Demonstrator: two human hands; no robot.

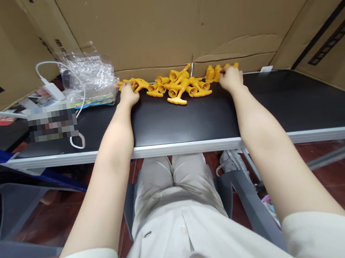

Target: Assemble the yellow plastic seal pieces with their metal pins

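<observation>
My left hand (128,94) rests at the left end of a loose pile of yellow plastic pieces (181,84), its fingers curled round a yellow plastic piece (141,84) with finger-like prongs. In the pile, some pieces are hollow cups lying on their sides, while others have curved, hook-like ends. My right hand (231,78) is closed at a short row of upright yellow pieces (210,73) by the cardboard. Its fingertips grip one of these, mostly hidden behind the hand.
Cardboard walls (155,22) enclose the black tabletop (184,122) at the back and sides. To the left lie clear plastic wrap (88,74), a white charger (54,91) with its cable, and papers. A pale metal edge (188,146) runs along the front above my lap.
</observation>
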